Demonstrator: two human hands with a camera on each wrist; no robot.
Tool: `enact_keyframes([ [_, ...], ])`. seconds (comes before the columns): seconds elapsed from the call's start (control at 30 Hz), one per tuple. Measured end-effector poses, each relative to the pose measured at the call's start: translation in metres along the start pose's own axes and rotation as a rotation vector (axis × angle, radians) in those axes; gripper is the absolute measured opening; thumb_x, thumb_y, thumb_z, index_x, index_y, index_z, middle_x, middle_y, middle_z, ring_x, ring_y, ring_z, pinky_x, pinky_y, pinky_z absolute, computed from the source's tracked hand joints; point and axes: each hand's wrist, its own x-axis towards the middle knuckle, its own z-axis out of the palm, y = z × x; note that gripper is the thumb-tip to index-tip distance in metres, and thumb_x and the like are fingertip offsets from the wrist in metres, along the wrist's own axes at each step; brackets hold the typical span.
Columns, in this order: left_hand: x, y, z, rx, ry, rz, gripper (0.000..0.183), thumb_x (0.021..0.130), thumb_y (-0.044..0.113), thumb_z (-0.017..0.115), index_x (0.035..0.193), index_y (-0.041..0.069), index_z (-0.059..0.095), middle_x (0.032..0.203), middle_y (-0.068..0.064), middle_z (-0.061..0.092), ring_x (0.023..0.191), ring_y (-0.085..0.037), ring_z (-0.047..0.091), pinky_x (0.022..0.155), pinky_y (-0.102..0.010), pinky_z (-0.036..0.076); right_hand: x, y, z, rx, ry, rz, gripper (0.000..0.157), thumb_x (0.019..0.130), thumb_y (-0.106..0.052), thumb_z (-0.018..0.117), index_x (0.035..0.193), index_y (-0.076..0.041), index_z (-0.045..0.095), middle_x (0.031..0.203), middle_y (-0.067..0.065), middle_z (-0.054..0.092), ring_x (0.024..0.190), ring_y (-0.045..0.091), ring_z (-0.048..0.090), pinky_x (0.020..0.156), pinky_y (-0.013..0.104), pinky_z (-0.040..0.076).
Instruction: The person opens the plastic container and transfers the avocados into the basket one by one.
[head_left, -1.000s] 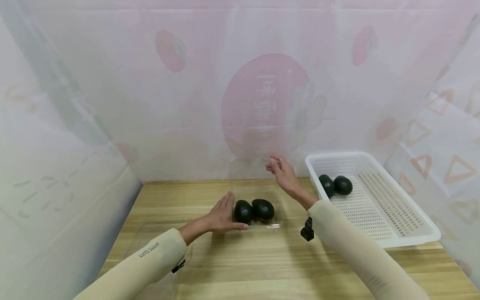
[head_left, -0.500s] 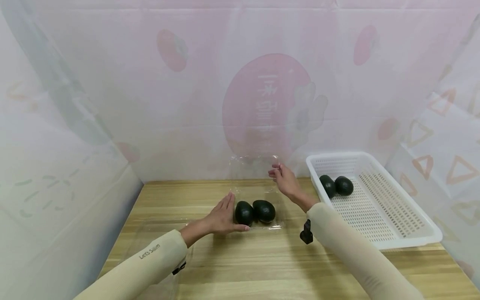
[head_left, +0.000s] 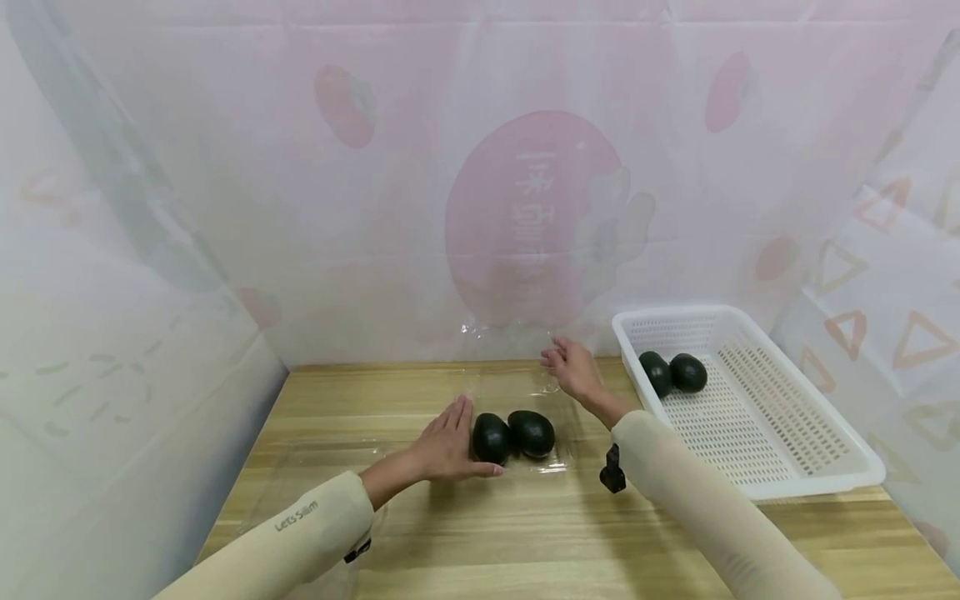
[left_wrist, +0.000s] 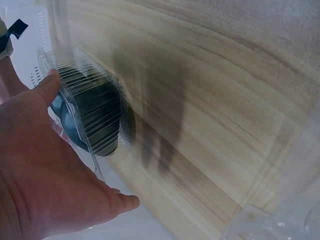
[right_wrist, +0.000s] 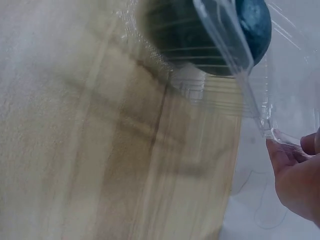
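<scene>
Two dark green avocados, a left one (head_left: pixel 491 438) and a right one (head_left: pixel 532 433), lie side by side in a clear plastic clamshell box (head_left: pixel 558 463) on the table. My left hand (head_left: pixel 448 446) rests along the box's left side, fingers straight and thumb stretched out by the front edge. In the left wrist view, ribbed clear plastic (left_wrist: pixel 92 95) covers the avocados' side. My right hand (head_left: pixel 573 368) pinches the right edge of the raised lid (head_left: pixel 510 335) behind the box. Thumb and fingers close on the lid edge (right_wrist: pixel 282 141) in the right wrist view.
At the right stands a white perforated basket (head_left: pixel 821 479) with two more avocados (head_left: pixel 687 372) at its left end. Another clear plastic container (head_left: pixel 300 458) lies at the left, partly under my left forearm. A printed cloth wall (head_left: pixel 375 250) rises behind the wooden table (head_left: pixel 480 542).
My right hand has come down and slightly nearer with the lid edge, and the lid's top sits lower than half a second ago. My left hand has stayed at the box.
</scene>
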Motion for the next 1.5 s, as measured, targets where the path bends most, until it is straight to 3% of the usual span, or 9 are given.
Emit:
enact_keyframes([
  [0.13, -0.005, 0.005, -0.002, -0.011, -0.008, -0.003, 0.129, 0.088, 0.069, 0.075, 0.163, -0.015, 0.013, 0.171, -0.035, 0.011, 0.16, -0.047, 0.017, 0.126, -0.06, 0.024, -0.003, 0.004, 0.0, -0.114, 0.03, -0.036, 0.042, 0.11, -0.001, 0.048, 0.148, 0.018, 0.048, 0.128, 0.031, 0.069, 0.113, 0.041, 0.073, 0.09, 0.045, 0.062],
  [0.2, -0.008, 0.008, -0.003, -0.023, -0.018, -0.012, 0.128, 0.088, 0.067, 0.076, 0.163, -0.015, 0.013, 0.171, -0.035, 0.011, 0.16, -0.047, 0.017, 0.126, -0.061, 0.023, -0.002, 0.008, 0.0, -0.197, 0.057, -0.06, 0.033, 0.107, -0.001, 0.053, 0.133, 0.016, 0.063, 0.114, 0.027, 0.076, 0.096, 0.035, 0.078, 0.075, 0.037, 0.062],
  [0.3, -0.008, 0.007, 0.002, -0.026, -0.017, -0.022, 0.127, 0.089, 0.066, 0.076, 0.164, -0.014, 0.011, 0.172, -0.033, 0.01, 0.16, -0.047, 0.015, 0.127, -0.061, 0.021, 0.0, 0.013, 0.003, -0.245, 0.069, -0.071, 0.02, 0.105, -0.002, 0.056, 0.108, 0.009, 0.072, 0.095, 0.021, 0.079, 0.066, 0.022, 0.071, 0.055, 0.027, 0.049],
  [0.37, -0.006, 0.005, 0.008, -0.028, -0.01, -0.027, 0.126, 0.089, 0.064, 0.076, 0.165, -0.012, 0.01, 0.173, -0.032, 0.009, 0.161, -0.046, 0.013, 0.127, -0.061, 0.02, 0.001, 0.015, 0.004, -0.289, 0.08, -0.077, 0.018, 0.104, -0.004, 0.057, 0.095, 0.003, 0.071, 0.084, 0.017, 0.078, 0.056, 0.014, 0.059, 0.051, 0.025, 0.04],
  [0.43, -0.005, 0.003, 0.013, -0.034, -0.004, -0.032, 0.126, 0.09, 0.064, 0.076, 0.165, -0.011, 0.009, 0.173, -0.031, 0.007, 0.161, -0.045, 0.011, 0.127, -0.062, 0.02, 0.0, 0.016, 0.005, -0.315, 0.083, -0.08, 0.023, 0.106, -0.006, 0.056, 0.086, -0.001, 0.067, 0.074, 0.014, 0.074, 0.053, 0.011, 0.051, 0.051, 0.025, 0.039],
  [0.57, -0.003, 0.0, 0.019, -0.036, 0.0, -0.038, 0.126, 0.09, 0.065, 0.075, 0.166, -0.01, 0.008, 0.174, -0.029, 0.004, 0.161, -0.044, 0.01, 0.126, -0.065, 0.02, -0.001, 0.016, 0.007, -0.353, 0.089, -0.079, 0.032, 0.104, -0.005, 0.054, 0.072, -0.008, 0.049, 0.058, 0.003, 0.052, 0.052, 0.013, 0.043, 0.054, 0.028, 0.037],
  [0.73, -0.003, 0.0, 0.021, -0.025, -0.001, -0.047, 0.127, 0.09, 0.069, 0.073, 0.166, -0.008, 0.007, 0.174, -0.028, 0.004, 0.161, -0.045, 0.011, 0.125, -0.065, 0.02, -0.001, 0.018, 0.008, -0.359, 0.063, -0.055, 0.032, 0.1, 0.0, 0.05, 0.072, -0.012, 0.04, 0.055, -0.003, 0.035, 0.05, 0.013, 0.033, 0.053, 0.028, 0.029],
  [1.3, -0.01, 0.006, 0.016, -0.045, 0.02, -0.044, 0.128, 0.089, 0.075, 0.068, 0.167, -0.006, 0.008, 0.175, -0.027, 0.007, 0.162, -0.043, 0.011, 0.127, -0.062, 0.019, -0.003, 0.022, 0.01, -0.496, 0.019, -0.032, 0.037, 0.099, -0.002, 0.057, 0.065, -0.011, 0.043, 0.059, -0.002, 0.038, 0.056, 0.017, 0.039, 0.055, 0.029, 0.031],
  [1.5, -0.011, 0.007, 0.019, -0.082, 0.038, -0.026, 0.132, 0.087, 0.078, 0.068, 0.167, -0.006, 0.006, 0.175, -0.027, 0.004, 0.162, -0.043, 0.008, 0.127, -0.061, 0.018, 0.0, 0.026, 0.007, -0.47, -0.024, -0.036, 0.037, 0.099, -0.004, 0.055, 0.065, -0.012, 0.043, 0.058, 0.0, 0.039, 0.053, 0.017, 0.038, 0.053, 0.031, 0.031],
])
